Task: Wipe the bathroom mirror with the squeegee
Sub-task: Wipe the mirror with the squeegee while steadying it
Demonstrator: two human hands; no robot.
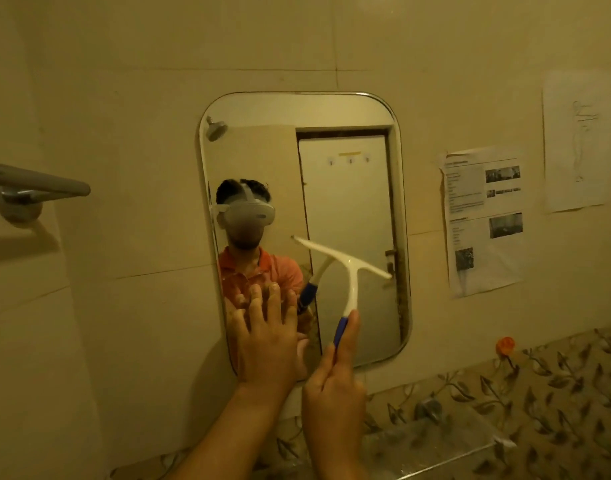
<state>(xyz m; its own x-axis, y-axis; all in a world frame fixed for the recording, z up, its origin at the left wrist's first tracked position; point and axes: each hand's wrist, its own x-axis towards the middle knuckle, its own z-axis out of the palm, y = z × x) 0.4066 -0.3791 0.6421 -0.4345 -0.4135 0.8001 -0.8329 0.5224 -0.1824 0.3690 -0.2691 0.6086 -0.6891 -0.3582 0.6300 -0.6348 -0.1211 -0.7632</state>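
Our right hand (335, 386) holds the white T-shaped plastic squeegee (349, 268), grip curled round its blue handle (340, 330); our left hand (266, 337), spread against the rounded wall mirror (349, 188), may smudge it.

- Mirror (345, 202): upright rectangle with rounded corners, fixed flat to the tiled wall.
- Squeegee (349, 268): white, T-shaped, with a blue grip. Its blade lies slanted against the lower glass, left end higher. The right hand (335, 386) grips its handle.
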